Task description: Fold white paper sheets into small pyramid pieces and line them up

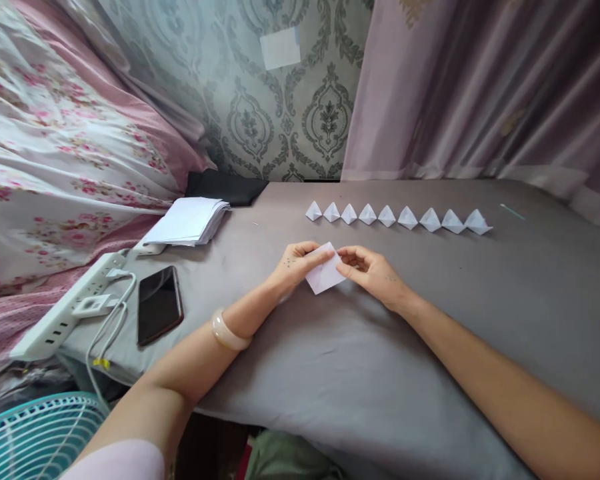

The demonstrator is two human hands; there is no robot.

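Between my two hands is a small folded piece of white paper (324,275), square in outline and tilted with one corner toward me. My left hand (297,265) grips its left side, the thumb lying across the top face and the fingers behind. At the right edge, my right hand (373,272) pinches the paper between thumb and fingers. Just beyond my hands stands a row of several folded white paper shapes (367,214), each with a pointed top. The underside of the paper is hidden from me.
A stack of white paper (187,221) lies at the left, before a black folded item (227,189). Nearer are a phone (160,305), a white power strip (65,310) with cables, and a teal fan (40,437). A thin light stick (513,212) lies far right on the grey cloth.
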